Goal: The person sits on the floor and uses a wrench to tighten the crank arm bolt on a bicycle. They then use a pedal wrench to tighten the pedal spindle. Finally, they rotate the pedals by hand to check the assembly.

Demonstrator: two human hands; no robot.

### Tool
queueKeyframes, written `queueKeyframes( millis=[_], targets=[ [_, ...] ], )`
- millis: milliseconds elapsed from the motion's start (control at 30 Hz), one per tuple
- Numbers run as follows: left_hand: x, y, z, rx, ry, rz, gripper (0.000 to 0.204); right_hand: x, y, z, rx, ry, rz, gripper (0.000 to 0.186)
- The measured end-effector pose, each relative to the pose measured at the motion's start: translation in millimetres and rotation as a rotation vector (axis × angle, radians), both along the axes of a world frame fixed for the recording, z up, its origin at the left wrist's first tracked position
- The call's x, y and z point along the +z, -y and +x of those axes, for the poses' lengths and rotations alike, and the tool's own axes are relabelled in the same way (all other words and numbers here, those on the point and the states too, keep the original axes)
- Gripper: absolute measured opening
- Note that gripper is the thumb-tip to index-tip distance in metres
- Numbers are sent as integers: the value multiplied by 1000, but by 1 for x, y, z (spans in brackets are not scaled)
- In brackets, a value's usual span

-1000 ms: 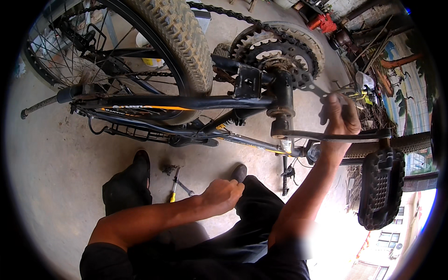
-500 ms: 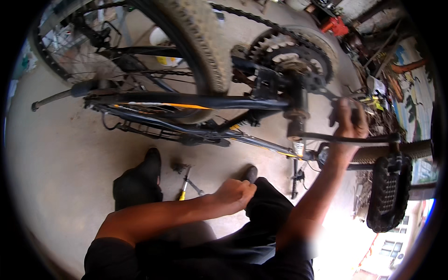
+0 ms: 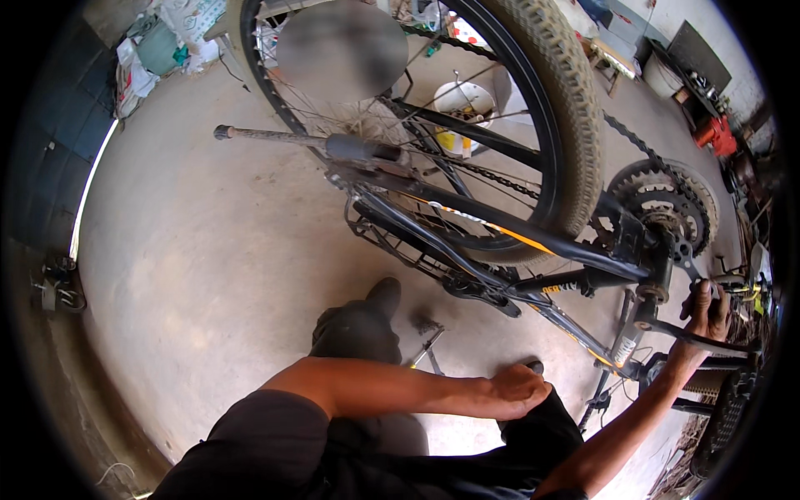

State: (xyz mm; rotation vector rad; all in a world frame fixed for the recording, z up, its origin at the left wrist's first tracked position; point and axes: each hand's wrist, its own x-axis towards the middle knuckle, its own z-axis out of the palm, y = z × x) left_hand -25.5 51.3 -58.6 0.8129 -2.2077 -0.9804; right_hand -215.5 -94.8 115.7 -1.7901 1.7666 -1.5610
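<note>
We are holding a flat grey metal spanner [image 3: 686, 257] in our right grip [image 3: 708, 313], left grip [image 3: 521, 392] curled closed, risking knuckles against the black metal crank arm [image 3: 682, 332] if the spanner slips.

– Left arm?
– One, bare forearm [image 3: 400, 392] stretched from left to right across the near side; left hand [image 3: 521, 392] curled into a fist.
– Right arm?
– One, reaching from near to far, at right; right hand [image 3: 707, 317], fingers [image 3: 705, 295] bent in a grip.
</note>
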Motion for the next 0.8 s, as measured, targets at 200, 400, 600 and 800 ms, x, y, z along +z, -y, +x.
queueKeyframes(
  millis=[200,400,600,800],
  targets=[
    [-7,-1,-4,53,-100,-5,13,1,-8,1,-17,69,-15,27],
    [11,8,6,-57,111,122,15,2,-2,20,107,165,-87,11],
    [7,5,1,10,90,77,17,-5,-5,12,53,186,-58,20],
    [11,6,4,-9,99,57,21,6,-7,25,57,219,-106,20]
  ],
)
